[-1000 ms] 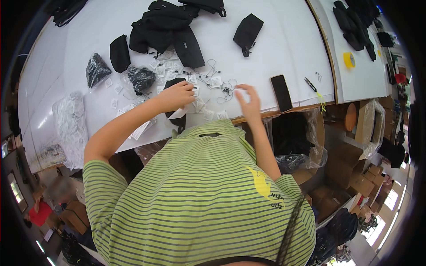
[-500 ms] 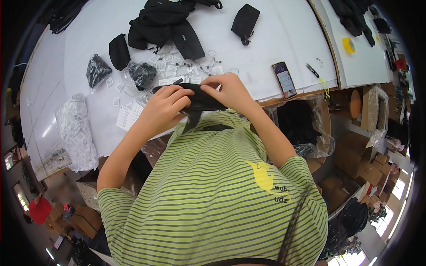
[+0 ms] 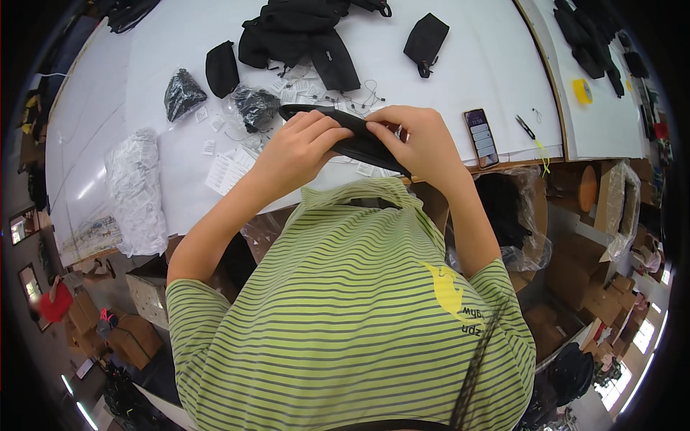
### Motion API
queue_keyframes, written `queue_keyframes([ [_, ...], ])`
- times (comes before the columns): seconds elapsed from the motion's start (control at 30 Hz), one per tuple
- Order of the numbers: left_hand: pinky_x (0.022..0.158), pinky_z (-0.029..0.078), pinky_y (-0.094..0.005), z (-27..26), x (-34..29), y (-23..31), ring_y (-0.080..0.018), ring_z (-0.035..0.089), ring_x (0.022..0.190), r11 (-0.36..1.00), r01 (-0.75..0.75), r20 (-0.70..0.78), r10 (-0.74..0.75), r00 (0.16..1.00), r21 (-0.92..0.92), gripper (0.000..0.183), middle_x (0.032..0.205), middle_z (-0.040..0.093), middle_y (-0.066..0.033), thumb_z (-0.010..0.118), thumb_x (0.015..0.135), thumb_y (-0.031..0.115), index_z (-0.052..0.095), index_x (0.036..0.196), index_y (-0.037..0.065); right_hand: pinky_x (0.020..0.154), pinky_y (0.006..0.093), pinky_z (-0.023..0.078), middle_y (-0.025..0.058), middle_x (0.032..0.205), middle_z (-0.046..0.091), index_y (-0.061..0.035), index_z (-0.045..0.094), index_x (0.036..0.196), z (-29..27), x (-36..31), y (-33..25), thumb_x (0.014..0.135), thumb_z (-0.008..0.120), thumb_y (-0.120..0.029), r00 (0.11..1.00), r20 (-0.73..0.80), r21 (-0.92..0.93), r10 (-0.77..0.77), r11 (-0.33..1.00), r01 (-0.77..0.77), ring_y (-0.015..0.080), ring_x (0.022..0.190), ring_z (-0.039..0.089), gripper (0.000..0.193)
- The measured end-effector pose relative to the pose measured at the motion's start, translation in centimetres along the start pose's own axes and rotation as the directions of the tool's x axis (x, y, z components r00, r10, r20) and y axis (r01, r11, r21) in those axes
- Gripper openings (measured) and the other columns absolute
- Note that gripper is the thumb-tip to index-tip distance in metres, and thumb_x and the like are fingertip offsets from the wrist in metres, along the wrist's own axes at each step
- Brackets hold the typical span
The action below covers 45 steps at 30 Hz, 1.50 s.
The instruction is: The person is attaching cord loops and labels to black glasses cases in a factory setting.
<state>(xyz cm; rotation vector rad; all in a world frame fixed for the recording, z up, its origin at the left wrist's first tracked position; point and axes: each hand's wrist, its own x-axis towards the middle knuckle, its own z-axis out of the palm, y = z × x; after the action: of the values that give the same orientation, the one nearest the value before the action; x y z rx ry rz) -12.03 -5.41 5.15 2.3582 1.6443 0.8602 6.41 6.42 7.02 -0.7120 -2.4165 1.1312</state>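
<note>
A flat black fabric pouch (image 3: 368,149) is stretched between both hands just above the table's front edge. My left hand (image 3: 307,147) pinches its upper side, with the fingers curled over the cloth. My right hand (image 3: 422,140) grips the right part between thumb and fingers. Beyond them, white paper tags (image 3: 296,90) and thin cord loops lie scattered. A heap of black pouches (image 3: 291,37) rests at the back, with single pouches (image 3: 222,70) beside it. Two clear bags of small black pieces (image 3: 185,95) lie to the left.
A phone (image 3: 481,138) and thread snips (image 3: 526,127) with a yellow cord lie right of my hands. A yellow tape roll (image 3: 582,91) sits farther right. A clear bag of white tags (image 3: 135,194) is at left. A plastic-lined carton (image 3: 533,223) stands below the table edge.
The black pouch now lies flatter and longer between my hands; its loose hanging end no longer shows. The whole view has shifted, so the table's things appear farther right and slightly higher.
</note>
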Motion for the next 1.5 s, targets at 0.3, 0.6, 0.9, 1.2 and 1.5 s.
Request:
queue_keyframes([
  [0.3, 0.072, 0.047, -0.0337, -0.6, -1.9, 2.0, -0.0231, 0.059, 0.082, 0.997, -0.076, -0.104, 0.078, 0.992, 0.017, 0.029, 0.087, 0.061, -0.0058, 0.07, 0.06, 0.003, 0.063, 0.087, 0.004, 0.056, 0.0313, 0.047, 0.0104, 0.077, 0.065, -0.0041, 0.066, 0.085, 0.8, -2.6, -2.7, 0.081, 0.063, -0.013, 0.999, -0.032, -0.016, -0.029, 0.999, 0.029, 0.0239, 0.059, 0.061, 0.01],
  [0.6, 0.072, 0.047, -0.0351, 0.2, -4.2, 3.7, -0.0259, 0.06, 0.08, 0.959, 0.204, 0.045, -0.199, 0.979, -0.199, 0.024, 0.085, 0.062, -0.0087, 0.067, 0.064, -0.001, 0.065, 0.088, 0.004, 0.065, 0.024, 0.047, 0.0051, 0.073, 0.066, 0.0002, 0.067, 0.09, 2.3, -4.6, -0.4, 0.087, 0.06, -0.015, 0.93, 0.274, 0.326, 0.244, 0.887, -0.328, 0.0102, 0.066, 0.06, 0.017],
  [0.9, 0.065, 0.044, -0.0251, 0.9, -5.7, 1.7, -0.0125, 0.055, 0.071, 0.428, 0.763, 0.529, -0.552, 0.645, -0.484, 0.016, 0.08, 0.061, -0.0029, 0.067, 0.079, 0.005, 0.06, 0.09, -0.003, 0.091, 0.033, 0.043, 0.0161, 0.117, 0.057, -0.0012, 0.055, 0.12, 3.6, -11.2, 8.7, 0.082, 0.068, -0.04, 0.877, 0.474, 0.414, 0.077, 0.86, -0.299, 0.025, 0.106, 0.055, 0.056],
  [1.2, 0.076, 0.046, -0.0259, 0.1, -5.5, 0.6, -0.012, 0.059, 0.084, 0.269, 0.875, 0.83, -0.296, 0.474, -0.404, 0.034, 0.097, 0.066, -0.0079, 0.071, 0.081, 0.012, 0.06, 0.109, -0.005, 0.064, 0.0291, 0.046, 0.0069, 0.073, 0.066, -0.0004, 0.067, 0.087, 0.5, -10.7, 5.9, 0.077, 0.072, -0.02, 0.861, 0.128, 0.333, 0.492, 0.796, -0.505, 0.0153, 0.069, 0.061, 0.022],
  [1.5, 0.06, 0.044, -0.0264, 0.4, -1.5, 1.8, -0.0074, 0.05, 0.067, 0.563, 0.719, 0.706, -0.305, 0.639, -0.407, 0.028, 0.071, 0.061, -0.0043, 0.064, 0.086, 0.02, 0.062, 0.099, -0.005, 0.057, 0.0255, 0.042, 0.0034, 0.07, 0.057, -0.0046, 0.064, 0.088, -0.5, -5.1, 8.4, 0.088, 0.06, -0.016, 0.528, -0.035, 0.903, 0.849, -0.199, 0.381, 0.0123, 0.062, 0.051, 0.012],
])
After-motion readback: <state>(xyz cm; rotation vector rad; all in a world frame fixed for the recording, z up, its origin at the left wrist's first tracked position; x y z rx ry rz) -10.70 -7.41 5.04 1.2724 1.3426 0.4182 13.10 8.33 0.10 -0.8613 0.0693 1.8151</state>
